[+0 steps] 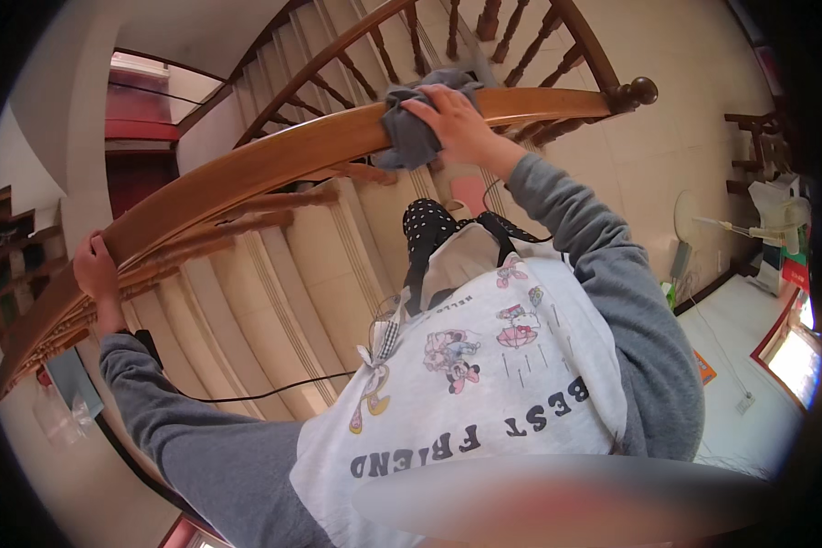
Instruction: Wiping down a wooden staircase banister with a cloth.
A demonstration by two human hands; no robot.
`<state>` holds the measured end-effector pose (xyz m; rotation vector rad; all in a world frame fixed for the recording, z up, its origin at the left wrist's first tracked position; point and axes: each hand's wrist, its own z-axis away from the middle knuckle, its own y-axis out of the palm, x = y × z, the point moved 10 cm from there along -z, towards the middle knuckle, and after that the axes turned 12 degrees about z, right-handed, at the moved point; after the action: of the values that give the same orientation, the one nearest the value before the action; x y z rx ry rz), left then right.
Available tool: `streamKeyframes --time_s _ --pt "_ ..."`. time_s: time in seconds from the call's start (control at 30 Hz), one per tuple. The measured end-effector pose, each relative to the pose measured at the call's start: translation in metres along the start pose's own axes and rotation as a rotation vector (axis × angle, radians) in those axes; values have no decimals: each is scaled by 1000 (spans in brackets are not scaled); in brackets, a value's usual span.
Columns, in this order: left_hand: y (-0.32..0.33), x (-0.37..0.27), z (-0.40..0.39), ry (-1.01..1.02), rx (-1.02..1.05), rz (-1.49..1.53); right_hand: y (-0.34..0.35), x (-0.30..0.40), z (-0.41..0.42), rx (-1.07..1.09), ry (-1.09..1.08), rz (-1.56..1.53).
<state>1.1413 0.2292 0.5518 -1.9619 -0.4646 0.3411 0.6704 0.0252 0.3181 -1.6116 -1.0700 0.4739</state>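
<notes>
A varnished wooden stair handrail (274, 161) runs in a curve from the lower left to a round-knobbed newel post at the upper right. My right hand (455, 127) lies over a crumpled grey cloth (411, 133), which is draped across the rail's top and hangs down its near side. The thumb and fingers bear on the cloth. Further down the rail, at the left, my left hand (97, 267) grips the rail with its thumb on top; the fingers' far side is hidden.
Pale stair treads (301, 274) with grooved edges lie below me, beside turned wooden balusters (274, 202). Another flight with its own railing (329, 51) is beyond. A black cable (274, 394) crosses near my left side. An electric fan (686, 216) stands at the right.
</notes>
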Motion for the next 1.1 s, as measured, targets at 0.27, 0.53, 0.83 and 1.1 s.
streamKeyframes --time_s 0.27,0.53,0.83,1.1 --pt "6 14 -2 -7 23 -25 16 -82 38 134 163 -67" --pt "7 24 -3 14 36 14 34 -144 74 174 285 13" --pt "7 27 -5 -72 43 -17 36 -148 75 173 345 -54" --pt "11 36 -1 -13 27 0 29 -164 89 211 370 -22"
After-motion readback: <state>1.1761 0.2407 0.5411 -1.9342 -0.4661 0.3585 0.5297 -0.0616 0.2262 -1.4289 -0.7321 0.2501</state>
